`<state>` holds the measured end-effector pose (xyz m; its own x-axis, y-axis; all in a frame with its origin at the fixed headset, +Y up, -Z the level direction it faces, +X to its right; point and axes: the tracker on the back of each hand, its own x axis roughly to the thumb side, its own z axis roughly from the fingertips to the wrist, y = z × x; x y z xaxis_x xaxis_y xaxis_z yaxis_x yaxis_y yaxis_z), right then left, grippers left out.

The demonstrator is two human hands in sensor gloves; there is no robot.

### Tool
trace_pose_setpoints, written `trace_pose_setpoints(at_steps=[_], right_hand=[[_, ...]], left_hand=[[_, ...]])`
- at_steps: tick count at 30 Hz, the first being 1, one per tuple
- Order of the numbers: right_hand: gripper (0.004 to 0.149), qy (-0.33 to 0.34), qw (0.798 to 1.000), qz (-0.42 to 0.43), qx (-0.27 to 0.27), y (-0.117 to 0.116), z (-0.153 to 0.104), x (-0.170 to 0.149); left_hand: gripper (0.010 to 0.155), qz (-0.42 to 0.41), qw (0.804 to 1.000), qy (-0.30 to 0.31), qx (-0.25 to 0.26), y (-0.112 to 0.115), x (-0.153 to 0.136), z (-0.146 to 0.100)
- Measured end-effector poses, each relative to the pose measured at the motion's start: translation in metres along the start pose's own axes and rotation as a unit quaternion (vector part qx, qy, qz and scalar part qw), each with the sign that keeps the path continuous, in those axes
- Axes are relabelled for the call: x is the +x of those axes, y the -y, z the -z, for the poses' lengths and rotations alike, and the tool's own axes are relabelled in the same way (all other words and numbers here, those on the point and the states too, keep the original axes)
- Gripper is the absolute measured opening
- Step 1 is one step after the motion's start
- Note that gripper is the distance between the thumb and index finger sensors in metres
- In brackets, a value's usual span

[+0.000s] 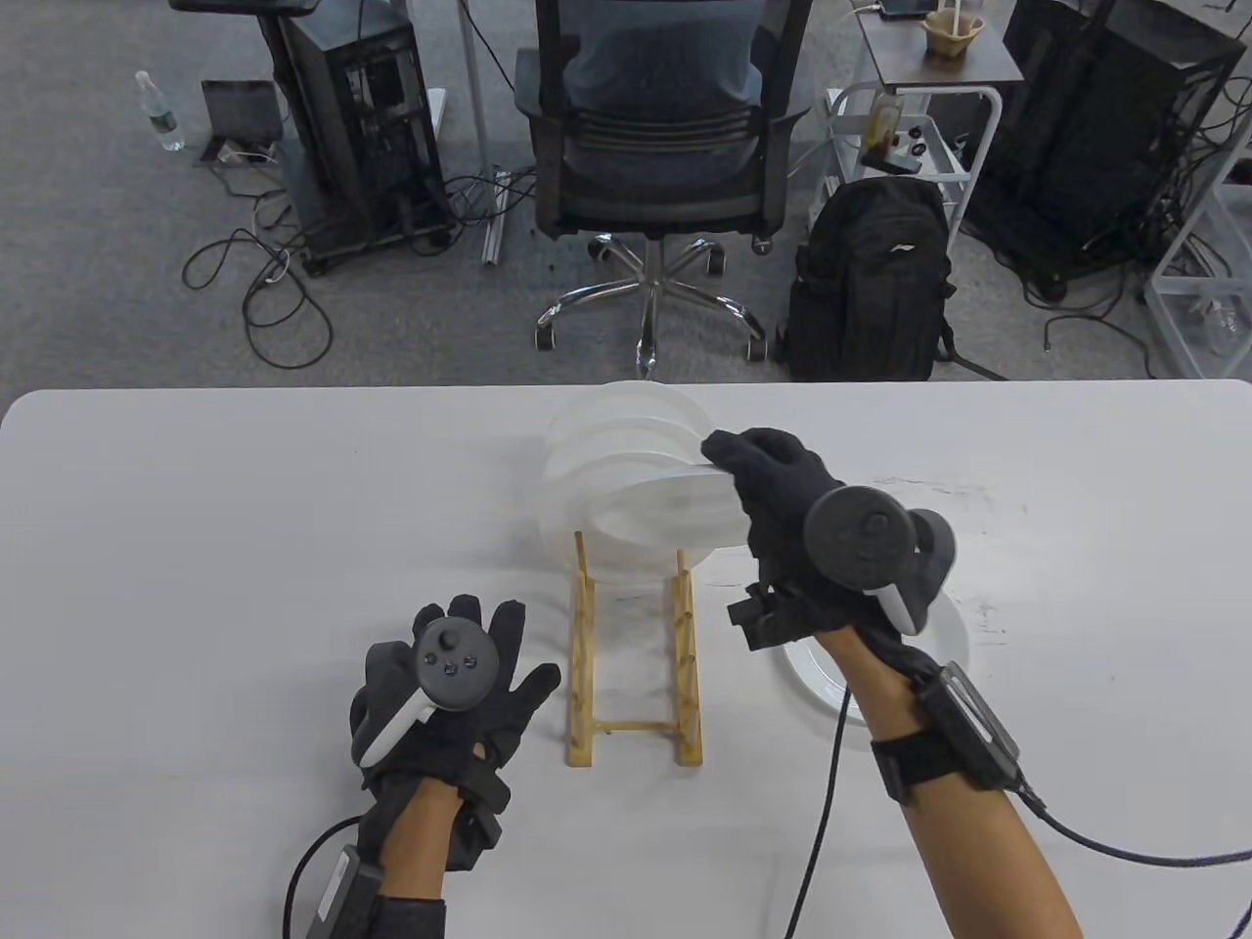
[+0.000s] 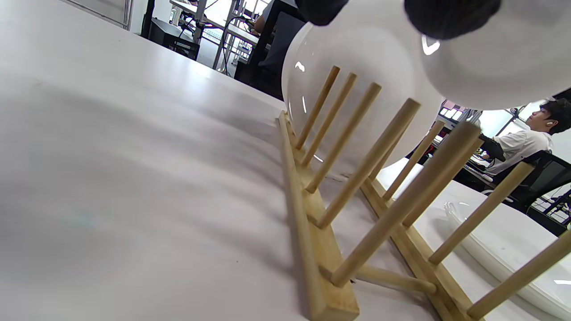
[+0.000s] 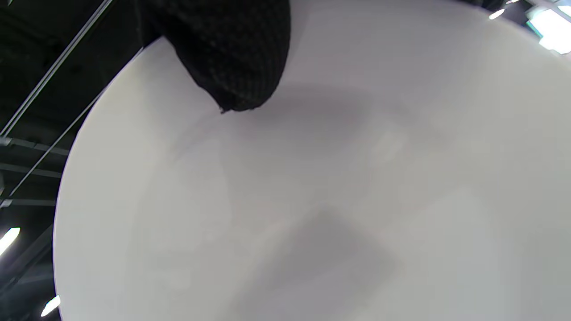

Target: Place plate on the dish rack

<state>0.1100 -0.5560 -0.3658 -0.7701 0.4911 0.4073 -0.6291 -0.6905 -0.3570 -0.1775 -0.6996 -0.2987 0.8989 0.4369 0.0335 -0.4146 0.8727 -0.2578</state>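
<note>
Right hand: the right hand (image 1: 782, 518) gripped a white plate (image 1: 675, 509) by its right rim and held it tilted in the air, above the far part of the dish rack (image 1: 634, 675). In the right wrist view one gloved fingertip (image 3: 232, 58) lay on the plate's smooth face.
Left hand: the left hand (image 1: 445, 685) lay flat on the tabletop (image 1: 245, 548), just left of the rack, with the fingers spread and holding nothing.
Plate: it was not yet between the pegs; it hung over the plates already in the rack (image 1: 616, 430).
Rack: a light wooden frame with two rows of upright pegs (image 2: 370, 156). The far slots carried white plates standing on edge, and the near slots were free.
Other plates: a short stack of plates (image 1: 939, 646) lay on the tabletop to the right of the rack, partly under the right wrist.
Handling: the plate looked stiff, glossy and probably slippery against the glove. I think it could chip if it knocked a peg or a neighbouring plate.
Where to hold: the rim seemed the best place, thumb on one face and fingers on the other, so the lower edge stays free to enter a slot.
</note>
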Motion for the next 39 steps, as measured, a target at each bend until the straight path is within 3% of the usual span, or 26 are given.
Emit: trace_pose_setpoints(at_steps=[10, 14, 18, 20, 23, 29, 35, 39], right_hand=[[0.043, 0.007, 0.992, -0.094, 0.084, -0.089, 0.004, 0.009], [0.044, -0.031, 0.986, -0.086, 0.138, -0.110, 0.008, 0.002], [0.046, -0.045, 0.984, -0.063, 0.159, -0.115, 0.013, -0.004], [0.048, -0.047, 0.983, -0.022, 0.174, -0.113, 0.016, -0.004], [0.051, -0.042, 0.983, -0.030, 0.178, -0.102, 0.018, -0.001], [0.055, -0.026, 0.986, -0.063, 0.150, -0.057, 0.003, -0.008], [0.067, -0.076, 0.978, -0.118, 0.156, -0.005, -0.044, -0.066], [0.070, -0.144, 0.975, -0.086, 0.145, 0.020, -0.078, -0.115]], left_hand=[[0.080, -0.011, 1.000, 0.003, 0.003, -0.002, -0.002, -0.001], [0.080, -0.016, 1.000, 0.005, 0.004, -0.003, -0.002, -0.001], [0.080, -0.015, 1.000, 0.006, -0.001, -0.001, -0.002, 0.000], [0.080, -0.016, 1.000, 0.005, -0.004, 0.000, -0.002, 0.002], [0.080, -0.017, 1.000, 0.006, -0.006, 0.000, -0.002, 0.002], [0.080, -0.017, 1.000, 0.007, -0.007, 0.000, 0.000, 0.002], [0.079, -0.014, 1.000, 0.011, -0.009, 0.000, 0.003, 0.002], [0.079, -0.012, 1.000, 0.010, -0.009, 0.000, 0.003, 0.001]])
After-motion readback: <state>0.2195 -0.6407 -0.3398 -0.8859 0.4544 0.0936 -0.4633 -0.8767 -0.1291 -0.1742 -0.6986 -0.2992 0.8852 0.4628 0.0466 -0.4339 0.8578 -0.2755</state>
